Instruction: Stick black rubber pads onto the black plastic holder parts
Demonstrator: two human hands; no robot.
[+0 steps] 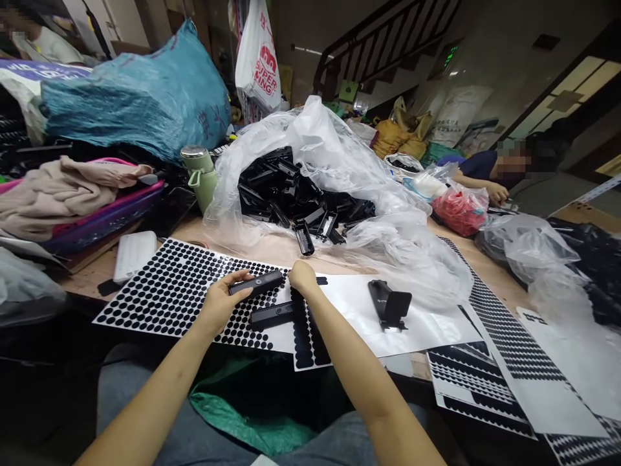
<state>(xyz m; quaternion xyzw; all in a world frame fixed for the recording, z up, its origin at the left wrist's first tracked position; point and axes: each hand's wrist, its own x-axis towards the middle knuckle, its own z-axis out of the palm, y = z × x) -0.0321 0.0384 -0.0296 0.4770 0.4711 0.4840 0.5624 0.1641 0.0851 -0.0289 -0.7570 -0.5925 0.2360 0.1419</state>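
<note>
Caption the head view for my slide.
Left hand holding a black part over a dotted sheet, right hand close by, with a plastic bag of black pieces beyond.

An oblong black plastic part (262, 282) is held tilted over a white sheet of round black dots (169, 285). A matching part (272, 316) rests at the sheet's right end.

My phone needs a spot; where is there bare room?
The white sheet is bare between right forearm and black stand. A thin wood strip shows between the left dotted sheet and big clear bag. Crowded: the left hand and two black bars.
</note>
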